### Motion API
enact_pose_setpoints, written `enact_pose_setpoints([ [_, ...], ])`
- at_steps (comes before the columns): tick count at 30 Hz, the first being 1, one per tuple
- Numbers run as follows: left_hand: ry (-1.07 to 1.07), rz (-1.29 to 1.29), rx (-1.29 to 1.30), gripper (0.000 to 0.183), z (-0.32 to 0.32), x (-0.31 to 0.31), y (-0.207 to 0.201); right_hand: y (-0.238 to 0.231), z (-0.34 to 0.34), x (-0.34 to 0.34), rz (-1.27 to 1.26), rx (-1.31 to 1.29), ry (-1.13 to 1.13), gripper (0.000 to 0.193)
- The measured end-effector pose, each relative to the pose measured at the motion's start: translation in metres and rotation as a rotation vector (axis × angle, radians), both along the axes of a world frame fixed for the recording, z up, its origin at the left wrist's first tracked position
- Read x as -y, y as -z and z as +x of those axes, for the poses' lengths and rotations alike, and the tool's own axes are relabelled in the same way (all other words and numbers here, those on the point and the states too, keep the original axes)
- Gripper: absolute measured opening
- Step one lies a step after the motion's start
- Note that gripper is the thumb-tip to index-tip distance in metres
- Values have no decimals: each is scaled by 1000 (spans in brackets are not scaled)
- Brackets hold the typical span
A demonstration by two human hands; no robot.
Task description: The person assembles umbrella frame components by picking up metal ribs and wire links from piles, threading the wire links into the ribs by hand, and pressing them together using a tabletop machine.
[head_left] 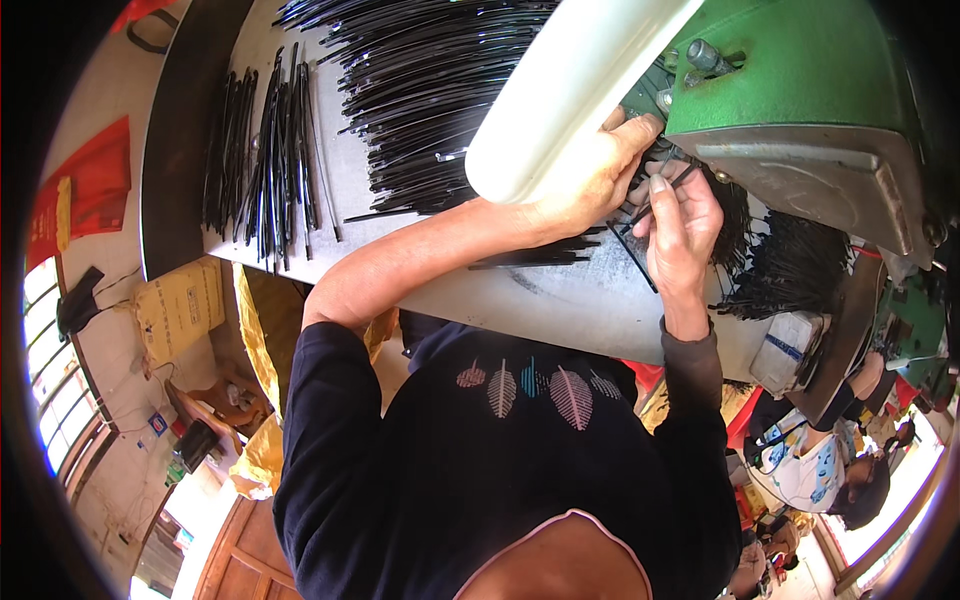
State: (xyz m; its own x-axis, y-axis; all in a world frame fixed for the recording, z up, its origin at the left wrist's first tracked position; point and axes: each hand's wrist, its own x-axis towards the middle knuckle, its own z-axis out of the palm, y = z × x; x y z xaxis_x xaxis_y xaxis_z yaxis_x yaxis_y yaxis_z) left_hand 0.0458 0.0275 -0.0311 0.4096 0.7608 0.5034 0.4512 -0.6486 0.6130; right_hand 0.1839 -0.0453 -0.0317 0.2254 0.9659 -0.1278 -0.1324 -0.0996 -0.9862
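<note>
My right hand [680, 222] is closed, pinching a thin black strip [686, 176] between thumb and fingers beside the green machine [785, 75]. Close to its left, my left hand [600, 170] reaches in at the machine's lower edge with fingers curled together; what they hold, if anything, is hidden. A white tube-shaped cover [570, 100] hides part of that hand. Beyond my left forearm lies a big pile of thin black strips [430, 110] on the metal tabletop [560, 300]. A few loose strips [545, 255] lie nearer to me.
Smaller bundles of black strips [285, 150] lie at the table's left end. Right of my hands, another dark heap [790, 265] sits below the machine, near a pale box-like block [788, 350]. A person in a patterned top [805, 465] is at the far right.
</note>
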Motion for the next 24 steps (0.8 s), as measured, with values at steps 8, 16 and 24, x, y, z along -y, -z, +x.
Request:
enact_pose_setpoints([
  [8, 20, -19, 26, 16, -1, 0, 3, 3, -3, 0, 8, 9, 38, 10],
  [16, 105, 460, -506, 31, -14, 3, -14, 3, 7, 0, -108, -77, -38, 9],
  [24, 226, -369, 162, 14, -44, 25, -7, 0, -8, 8, -68, -462, -46, 21],
])
